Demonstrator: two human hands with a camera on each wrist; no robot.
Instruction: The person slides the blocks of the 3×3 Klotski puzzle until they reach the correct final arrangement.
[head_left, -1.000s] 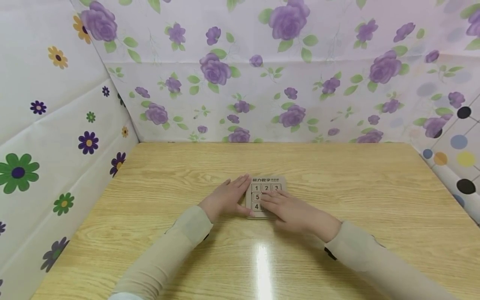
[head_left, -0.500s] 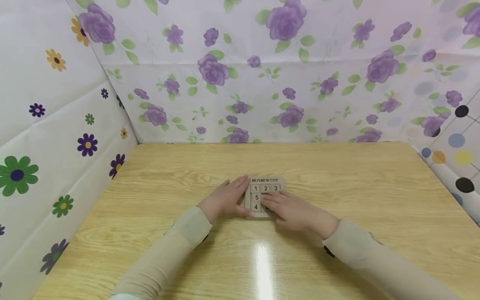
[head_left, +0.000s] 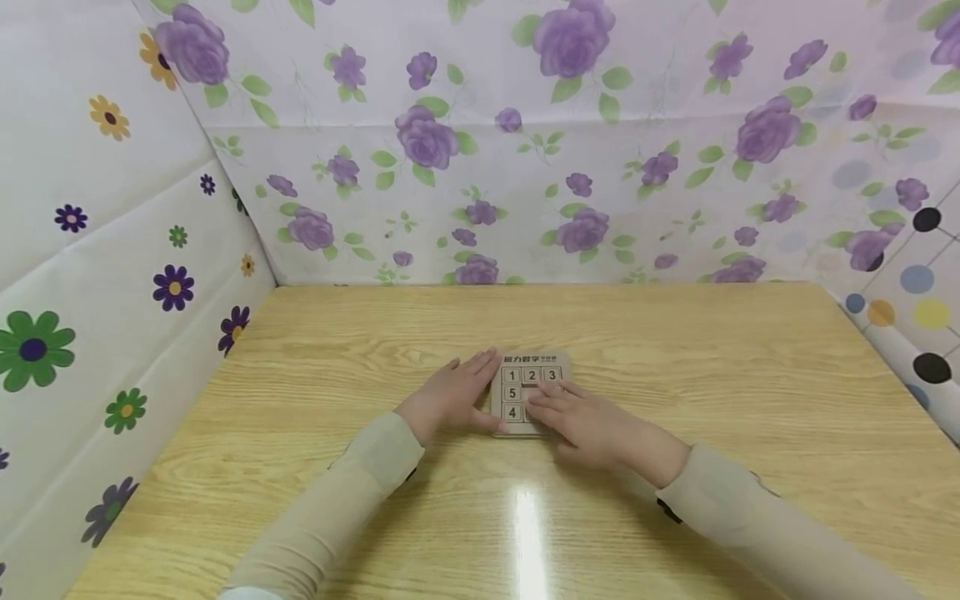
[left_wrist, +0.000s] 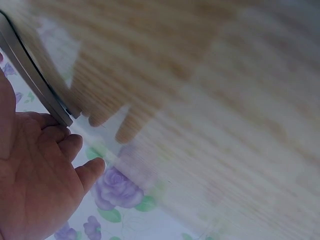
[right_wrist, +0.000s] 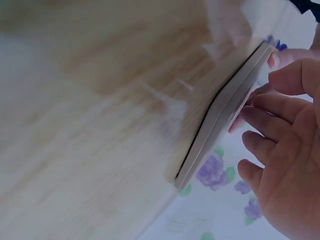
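Observation:
A light wooden number slide puzzle [head_left: 536, 360] lies flat on the table, its number tiles set in rows under a line of dark print. Tiles 1, 2, 3, 5 and 4 can be read; the others are under my right hand. My left hand [head_left: 453, 398] rests against the puzzle's left side, fingers extended along the edge and thumb at the near left corner. With its fingertips on the middle tiles, my right hand [head_left: 588, 425] reaches over from the right. In the right wrist view, the puzzle's edge [right_wrist: 220, 117] stands beside the right hand's slightly bent fingers [right_wrist: 260, 145].
A wood-grain table [head_left: 360, 333] surrounds the puzzle, with a bright light reflection near the front. Behind it hangs a purple-flowered cloth [head_left: 337, 167]; a cloth with coloured flowers [head_left: 135, 275] closes the left side and a dotted one [head_left: 918, 317] the right.
My right hand has shifted slightly to the right on the tiles, and a dark strip below tile 2 now shows more. The left hand and the puzzle stay in place.

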